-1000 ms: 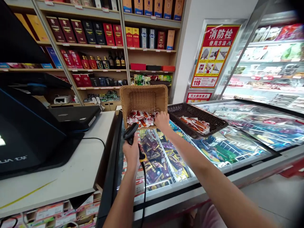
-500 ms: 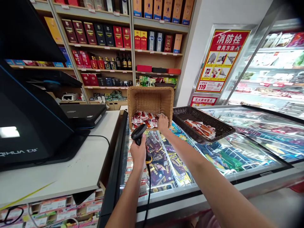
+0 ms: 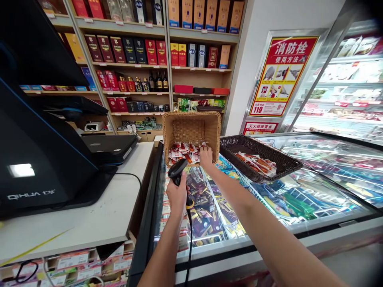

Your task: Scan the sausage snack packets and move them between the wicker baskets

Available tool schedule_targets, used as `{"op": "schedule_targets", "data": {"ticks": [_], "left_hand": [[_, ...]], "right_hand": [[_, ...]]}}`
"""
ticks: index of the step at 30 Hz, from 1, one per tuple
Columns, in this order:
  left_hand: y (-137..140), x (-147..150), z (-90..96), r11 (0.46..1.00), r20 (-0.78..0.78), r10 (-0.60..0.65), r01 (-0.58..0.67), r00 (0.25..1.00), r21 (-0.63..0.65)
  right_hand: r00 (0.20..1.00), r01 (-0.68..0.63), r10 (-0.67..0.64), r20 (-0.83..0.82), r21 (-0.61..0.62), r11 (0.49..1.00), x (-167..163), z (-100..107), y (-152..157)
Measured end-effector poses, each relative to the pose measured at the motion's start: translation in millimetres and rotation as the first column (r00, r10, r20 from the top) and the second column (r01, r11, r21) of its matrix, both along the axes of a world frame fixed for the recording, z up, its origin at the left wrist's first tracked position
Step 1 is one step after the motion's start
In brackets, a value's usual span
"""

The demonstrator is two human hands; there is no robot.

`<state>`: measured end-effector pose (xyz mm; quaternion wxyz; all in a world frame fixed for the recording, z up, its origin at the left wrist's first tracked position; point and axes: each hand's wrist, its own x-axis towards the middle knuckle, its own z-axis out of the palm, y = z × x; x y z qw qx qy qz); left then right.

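Note:
My left hand [image 3: 177, 194] is wrapped around the handle of a black barcode scanner [image 3: 177, 170], its head tilted up toward the basket. A cord runs down from the handle's base. A tan wicker basket [image 3: 191, 119] stands tilted on the freezer, its opening facing me. Inside, at the bottom, lies a heap of packaged sausages [image 3: 182, 151] in clear, white and red wrappers. My right hand [image 3: 206, 156] reaches into the basket's right side with curled fingers. A wrapper edge shows at the fingertips, which partly hide the packet.
A dark brown wicker tray [image 3: 287, 164] with several packaged sausages [image 3: 257, 163] rests on the glass-topped chest freezer [image 3: 239, 249]. To the left stand a white counter [image 3: 98, 217] and a black checkout terminal [image 3: 38, 159]. Shelves [image 3: 128, 63] of boxed bottles line the back wall.
The view has shifted slightly, so the scene sits a little further right and lower. Both hands keep nearly the same places, scanner in the left, right hand in the basket.

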<state>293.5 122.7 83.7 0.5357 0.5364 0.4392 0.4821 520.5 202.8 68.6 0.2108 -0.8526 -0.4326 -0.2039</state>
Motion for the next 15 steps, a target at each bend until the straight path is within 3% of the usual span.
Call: {"op": "schedule_targets", "data": {"ticks": [4,7,12,15], "left_hand": [[-1,1,-1.3,1.000,-0.003,-0.018,0.018,1.000,0.012],[-1,2,-2.6,0.999,-0.030,-0.018,0.019,0.999,0.030],[-1,4,-2.7,0.996,-0.099,-0.085,0.088,0.991,0.029],[-5,6,-0.1,0.988,-0.143,-0.146,0.151,0.979,0.022]], "right_hand": [[0.979,-0.198,0.196,0.061,0.029,0.980,6,7,-13],[0.954,-0.298,0.290,0.074,0.143,0.944,14,11,-32],[0.926,-0.368,0.371,0.070,0.389,0.845,21,12,-81],[0.913,-0.387,0.395,0.106,0.538,0.749,20,10,-121]]}}
